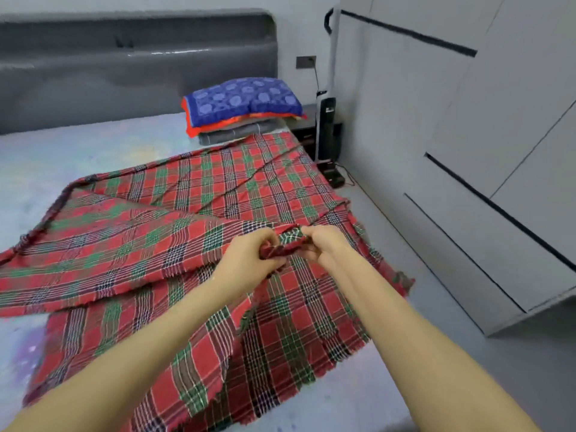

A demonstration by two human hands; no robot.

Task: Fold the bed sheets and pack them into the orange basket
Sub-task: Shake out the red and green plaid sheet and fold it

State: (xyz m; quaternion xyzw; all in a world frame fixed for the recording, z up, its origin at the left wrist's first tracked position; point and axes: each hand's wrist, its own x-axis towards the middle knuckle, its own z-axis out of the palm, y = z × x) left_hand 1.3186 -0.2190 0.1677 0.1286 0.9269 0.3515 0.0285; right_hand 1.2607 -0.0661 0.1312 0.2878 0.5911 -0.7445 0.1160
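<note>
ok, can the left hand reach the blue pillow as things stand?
Probably not yet. Only flat sheet lies between, but the left hand has its grip on bunched sheet, alongside the right hand, and the pillow sits far off by the headboard. Likely needs a release and a lean.

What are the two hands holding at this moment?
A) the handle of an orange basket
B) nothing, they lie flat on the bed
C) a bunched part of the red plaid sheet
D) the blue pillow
C: the left hand and the right hand both grip a gathered fold of the red plaid sheet between them.
</note>
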